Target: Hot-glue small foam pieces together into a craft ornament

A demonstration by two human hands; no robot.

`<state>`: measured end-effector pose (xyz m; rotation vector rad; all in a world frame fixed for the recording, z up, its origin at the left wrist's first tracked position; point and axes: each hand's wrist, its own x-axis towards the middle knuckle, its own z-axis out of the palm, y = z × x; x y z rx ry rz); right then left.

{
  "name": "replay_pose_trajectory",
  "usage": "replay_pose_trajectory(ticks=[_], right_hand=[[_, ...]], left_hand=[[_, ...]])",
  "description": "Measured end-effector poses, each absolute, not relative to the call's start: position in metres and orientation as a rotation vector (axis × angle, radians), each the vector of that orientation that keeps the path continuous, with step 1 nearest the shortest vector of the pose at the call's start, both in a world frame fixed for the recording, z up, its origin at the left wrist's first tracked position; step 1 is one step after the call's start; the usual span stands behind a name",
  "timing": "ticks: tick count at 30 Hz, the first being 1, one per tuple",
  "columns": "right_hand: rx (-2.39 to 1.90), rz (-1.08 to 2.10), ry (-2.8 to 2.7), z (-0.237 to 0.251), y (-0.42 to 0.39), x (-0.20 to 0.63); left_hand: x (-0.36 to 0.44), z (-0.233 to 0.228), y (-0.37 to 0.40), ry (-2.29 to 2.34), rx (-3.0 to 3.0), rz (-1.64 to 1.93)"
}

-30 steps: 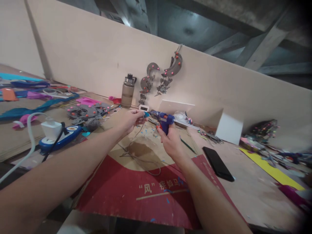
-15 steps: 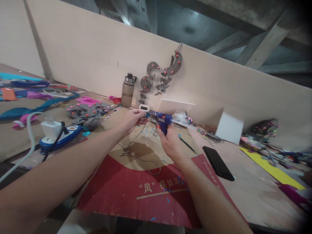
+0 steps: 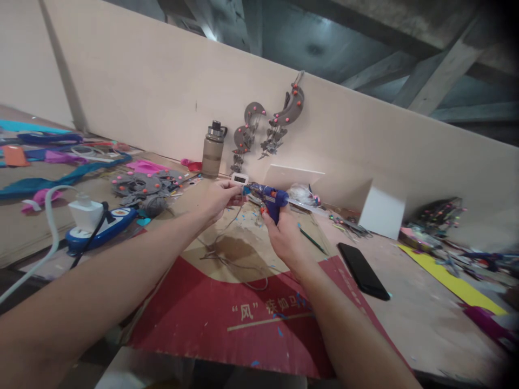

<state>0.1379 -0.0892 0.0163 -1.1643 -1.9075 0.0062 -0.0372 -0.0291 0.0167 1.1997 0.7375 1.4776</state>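
My right hand (image 3: pixel 284 229) is wrapped round the handle of a blue hot glue gun (image 3: pixel 275 199), a clear glue stick (image 3: pixel 304 205) jutting from its rear. The gun's nozzle points left, at my left hand (image 3: pixel 224 201). Between the left fingertips sits a small blue piece (image 3: pixel 246 190), right at the nozzle; its exact shape is too small to tell. A thin grey cord (image 3: pixel 227 235) hangs from beneath the left fingers and loops over the red and tan cardboard (image 3: pixel 194 313) below.
A water bottle (image 3: pixel 213 150) stands against the back panel. To the left lie a blue power strip (image 3: pixel 101 231) and grey felt pieces with pink beads (image 3: pixel 138 185). A green pencil (image 3: pixel 312 240), a black phone (image 3: pixel 362 270) and a yellow sheet (image 3: pixel 450 278) lie to the right.
The glue gun and my right hand have shifted very slightly to the right. Otherwise the hands and objects look the same.
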Motion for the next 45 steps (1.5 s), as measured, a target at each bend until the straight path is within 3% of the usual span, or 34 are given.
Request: replay_pose_trajectory(ticks=[45], right_hand=[[-1.196,0.033,-1.871,0.0177,-0.0909,0.1376]], left_hand=[[-0.0407,0.0175,-0.0258,0.716,1.151,1.546]])
